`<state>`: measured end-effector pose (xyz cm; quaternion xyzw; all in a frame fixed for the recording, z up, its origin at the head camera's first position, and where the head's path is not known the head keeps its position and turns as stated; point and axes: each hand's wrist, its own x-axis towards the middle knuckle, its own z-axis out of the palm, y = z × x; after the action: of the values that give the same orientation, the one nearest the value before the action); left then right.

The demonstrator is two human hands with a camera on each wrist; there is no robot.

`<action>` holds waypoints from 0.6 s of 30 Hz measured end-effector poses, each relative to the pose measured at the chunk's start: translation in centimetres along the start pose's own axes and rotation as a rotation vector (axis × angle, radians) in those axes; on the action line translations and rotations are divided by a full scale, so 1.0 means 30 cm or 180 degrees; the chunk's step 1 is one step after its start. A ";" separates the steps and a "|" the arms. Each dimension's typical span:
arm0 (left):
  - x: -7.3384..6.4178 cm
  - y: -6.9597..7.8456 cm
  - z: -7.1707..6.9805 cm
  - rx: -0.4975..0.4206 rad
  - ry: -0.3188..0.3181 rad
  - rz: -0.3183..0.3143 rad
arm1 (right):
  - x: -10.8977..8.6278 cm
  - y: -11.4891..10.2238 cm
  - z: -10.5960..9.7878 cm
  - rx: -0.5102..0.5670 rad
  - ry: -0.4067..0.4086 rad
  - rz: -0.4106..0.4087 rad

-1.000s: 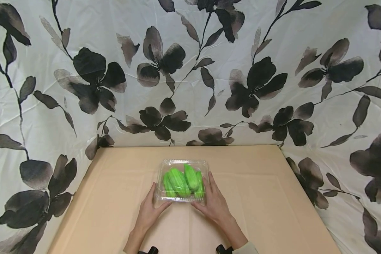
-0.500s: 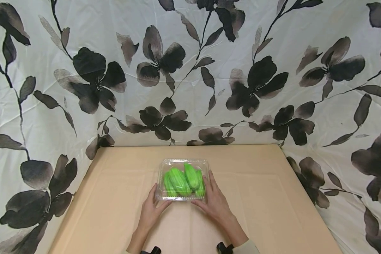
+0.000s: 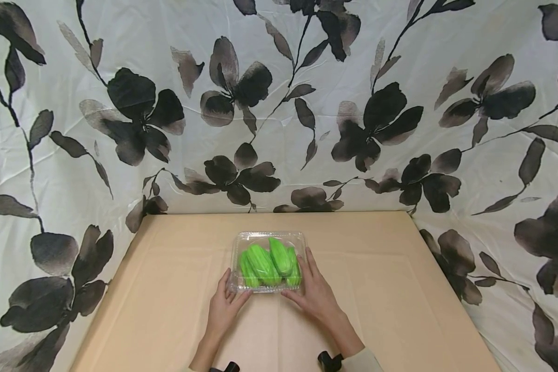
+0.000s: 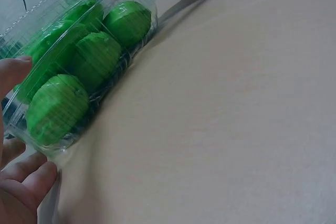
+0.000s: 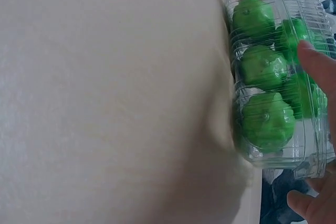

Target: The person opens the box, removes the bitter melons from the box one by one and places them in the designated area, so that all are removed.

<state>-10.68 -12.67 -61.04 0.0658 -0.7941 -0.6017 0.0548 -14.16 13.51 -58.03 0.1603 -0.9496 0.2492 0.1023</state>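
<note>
A clear plastic clamshell box (image 3: 244,238) stands near the middle of the table, with several bright green ridged vegetables (image 3: 262,264) inside; their exact kind is unclear. My left hand (image 3: 223,307) holds the box's left side, its thumb at the front corner. At the opposite side, my right hand (image 3: 319,299) holds the box with fingers along the wall and thumb by the front edge. From the left wrist, the thumb (image 4: 14,72) shows at the upper rim and the other fingers lower down. The right thumb (image 5: 315,61) lies across the front in the right wrist view.
A pale tan table (image 3: 167,289) lies under the box. Behind it and along both sides hangs a white cloth (image 3: 307,139) printed with dark flowers. Black wrist straps (image 3: 329,361) show at the lower edge.
The box has shifted very slightly away from me, both hands moving with it. The left hand and forearm are a little farther right, and both hands keep their hold.
</note>
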 end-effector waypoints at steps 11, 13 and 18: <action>-0.008 0.013 0.012 -0.0011 0.0026 -0.0073 | 0.003 -0.012 0.001 -0.0011 0.0060 0.0035; -0.009 0.015 0.015 0.0021 0.0042 -0.0084 | 0.004 -0.015 -0.002 -0.0015 0.0065 0.0017; -0.013 0.014 0.020 0.0071 0.0080 -0.0092 | 0.006 -0.018 -0.020 -0.0058 0.0031 -0.0077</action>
<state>-10.41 -11.91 -60.80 0.0854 -0.7990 -0.5927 0.0554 -14.06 13.33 -57.21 0.1696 -0.9493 0.2400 0.1113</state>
